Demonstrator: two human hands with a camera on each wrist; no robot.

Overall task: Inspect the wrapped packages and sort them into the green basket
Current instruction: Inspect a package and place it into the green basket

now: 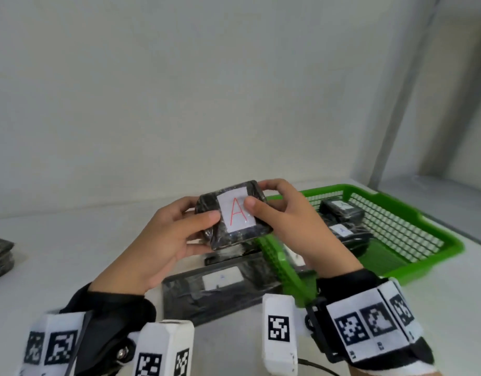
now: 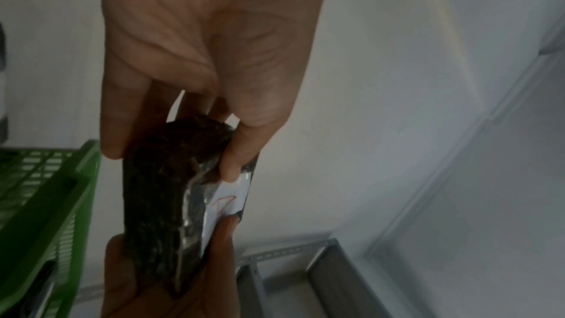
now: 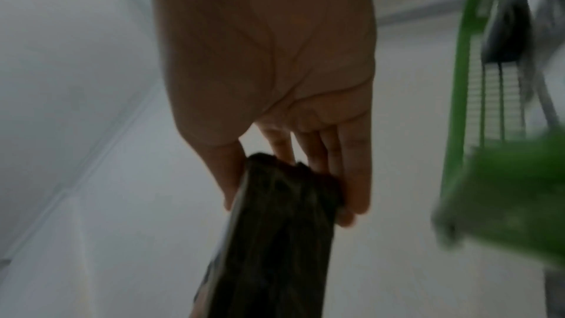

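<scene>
**Two hands, one wrapped package held up for reading**

Two-handed hold on a dark wrapped package [image 1: 234,213], raised above the white table [image 1: 71,253], just left of the green basket [image 1: 429,213]. White label [image 1: 235,213] turned up toward the head camera, a red letter A on it; probably angled this way so the mark can be read before sorting.

Left hand [image 1: 163,240] at the package's left end: thumb on top beside the label, fingers curled underneath, pinching the end between them. From the left wrist view, thumb tip on the label edge, other fingers behind the dark side.

Right hand [image 1: 285,221] at the right end: thumb pressed onto the label's right edge, index finger hooked over the far corner, remaining fingers tucked beneath. From the right wrist view, blurred, fingers lying close together along the back face, thumb on the front.

Package therefore spanning the gap between both hands, gripped only at its ends, middle and label left uncovered.

Inside the basket, two dark packages [image 1: 342,210] with white labels already lying, one partly on the other. On the table below the hands, a larger flat wrapped package [image 1: 220,291], label up, just beside the basket's near corner. More dark packages [image 1: 1,256] at the far left edge.

Likely stage: inspection of the held package, placement not yet done.
</scene>
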